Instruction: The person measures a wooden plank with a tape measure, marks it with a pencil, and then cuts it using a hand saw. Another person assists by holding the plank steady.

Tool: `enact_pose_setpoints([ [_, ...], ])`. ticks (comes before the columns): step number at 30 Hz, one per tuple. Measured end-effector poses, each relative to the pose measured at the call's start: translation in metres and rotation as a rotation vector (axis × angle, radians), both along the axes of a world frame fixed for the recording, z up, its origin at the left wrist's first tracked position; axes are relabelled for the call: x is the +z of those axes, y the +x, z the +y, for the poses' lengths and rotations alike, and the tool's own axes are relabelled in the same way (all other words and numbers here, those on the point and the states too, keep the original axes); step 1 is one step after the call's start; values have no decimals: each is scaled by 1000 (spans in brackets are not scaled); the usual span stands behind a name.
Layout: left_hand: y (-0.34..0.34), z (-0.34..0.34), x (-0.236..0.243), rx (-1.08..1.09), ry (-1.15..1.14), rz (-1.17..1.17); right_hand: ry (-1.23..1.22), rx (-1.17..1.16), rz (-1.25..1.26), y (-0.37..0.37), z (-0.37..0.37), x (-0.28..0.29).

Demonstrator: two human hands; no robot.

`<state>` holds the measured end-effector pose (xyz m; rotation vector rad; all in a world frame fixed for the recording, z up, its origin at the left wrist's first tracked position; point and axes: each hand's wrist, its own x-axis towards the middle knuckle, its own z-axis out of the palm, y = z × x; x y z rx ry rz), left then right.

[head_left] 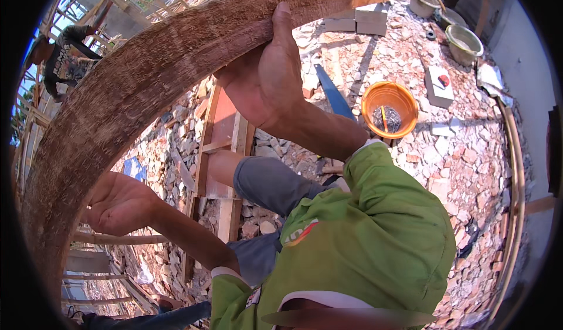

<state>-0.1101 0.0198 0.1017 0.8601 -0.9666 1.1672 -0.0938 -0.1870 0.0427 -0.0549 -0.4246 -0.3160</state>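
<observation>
A long, rough wooden board [111,83] crosses from the lower left to the top right, looking curved in the fisheye picture, with a paler tapering far end. My right hand [270,83] grips its edge higher up, thumb on the top face, other fingers mostly hidden underneath. My left hand [120,207] holds the board lower down, palm up, fingertips hidden behind it. Below my right hand are a wooden plank form [214,119] and a blue saw-like blade [334,92] on the rubble.
An orange bucket [413,110] with small pieces inside, grey blocks [370,22] and pale tubs [472,51] stand on broken brick. A white wall [519,60] runs along the right. A co-worker [70,45] is at upper left, another person's legs [176,315] at bottom, among timber poles.
</observation>
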Motion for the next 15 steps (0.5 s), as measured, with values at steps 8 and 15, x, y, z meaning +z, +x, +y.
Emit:
enact_pose_setpoints([
  [8, 56, -234, -106, -362, -87, 107, -918, -784, 26, -88, 203, 20],
  [15, -35, -133, -63, 233, -170, 148, -1226, 863, -1393, -101, 86, -31],
])
